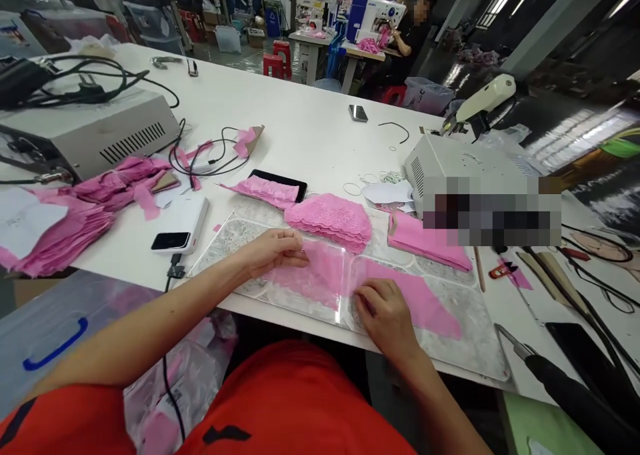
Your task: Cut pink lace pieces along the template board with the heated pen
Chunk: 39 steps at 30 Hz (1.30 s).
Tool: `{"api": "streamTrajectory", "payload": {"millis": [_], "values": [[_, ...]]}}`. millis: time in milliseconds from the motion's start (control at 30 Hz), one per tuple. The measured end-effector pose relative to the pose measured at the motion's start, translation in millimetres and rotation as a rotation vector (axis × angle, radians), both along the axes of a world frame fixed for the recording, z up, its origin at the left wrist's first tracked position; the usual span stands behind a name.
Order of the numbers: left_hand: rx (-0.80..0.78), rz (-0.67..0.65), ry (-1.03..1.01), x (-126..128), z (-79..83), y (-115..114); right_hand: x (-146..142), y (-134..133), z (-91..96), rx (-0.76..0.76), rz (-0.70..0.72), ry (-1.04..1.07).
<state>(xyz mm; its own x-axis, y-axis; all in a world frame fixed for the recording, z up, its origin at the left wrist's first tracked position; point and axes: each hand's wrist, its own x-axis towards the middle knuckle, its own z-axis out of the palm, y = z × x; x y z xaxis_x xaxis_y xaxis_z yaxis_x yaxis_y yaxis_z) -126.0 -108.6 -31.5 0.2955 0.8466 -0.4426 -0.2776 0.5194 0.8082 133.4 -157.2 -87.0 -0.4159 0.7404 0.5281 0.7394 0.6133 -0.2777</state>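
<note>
A flat pink fabric piece (431, 306) lies on a grey marbled board (480, 348) in front of me. Over its left part is a clear plastic sheet (320, 288), through which the pink shows. My left hand (275, 251) pinches the sheet near its upper edge, thumb and fingers together. Just right of the sheet's side edge, my right hand (387, 315) has curled fingers closed at the fabric; their tips are partly hidden. Beyond my hands sits a stack of scalloped pink lace pieces (330, 220). To its right is a folded pink fabric stack (427, 241).
At left are a grey metal box (125, 125), bundled pink pieces (75, 228) and a white power bank (180, 225). A black phone (285, 181) lies under pink lace. Another grey box (465, 165) and a black-handled tool (555, 375) are at right. A person (415, 35) sits sewing behind.
</note>
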Motion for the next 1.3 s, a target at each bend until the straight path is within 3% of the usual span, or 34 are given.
{"api": "streamTrajectory", "payload": {"millis": [133, 267, 500, 733, 967, 1067, 1133, 1200, 1300], "values": [[0.071, -0.007, -0.032, -2, 3.3, 6, 1, 4, 12.5, 0.01, 0.014, 0.063], [0.146, 0.01, 0.064, -25, -0.1, 0, -13, -1, 19.9, 0.04, 0.076, 0.072], [0.284, -0.124, 0.679, -68, -14.4, -25, -30, -12, 5.1, -0.009, 0.218, -0.017], [0.726, -0.173, 1.25, -59, -9.3, -43, -24, -10, 3.4, -0.09, 0.229, 0.018], [0.762, -0.265, 1.65, -57, -12.5, -59, -17, -9, 3.4, -0.094, 0.201, 0.036], [1.02, -0.258, 1.603, -55, -15.9, -58, -9, -9, 4.3, -0.079, 0.173, 0.055], [1.231, -0.334, 1.47, -49, -19.3, -54, 5, -9, 4.6, -0.054, 0.104, 0.095], [1.371, -0.439, 1.354, -37, -22.6, -48, 29, -11, 4.0, -0.015, -0.014, 0.135], [1.46, -0.593, 1.236, -8, -24.7, -34, 73, -20, 0.4, 0.056, -0.237, 0.153]]}}
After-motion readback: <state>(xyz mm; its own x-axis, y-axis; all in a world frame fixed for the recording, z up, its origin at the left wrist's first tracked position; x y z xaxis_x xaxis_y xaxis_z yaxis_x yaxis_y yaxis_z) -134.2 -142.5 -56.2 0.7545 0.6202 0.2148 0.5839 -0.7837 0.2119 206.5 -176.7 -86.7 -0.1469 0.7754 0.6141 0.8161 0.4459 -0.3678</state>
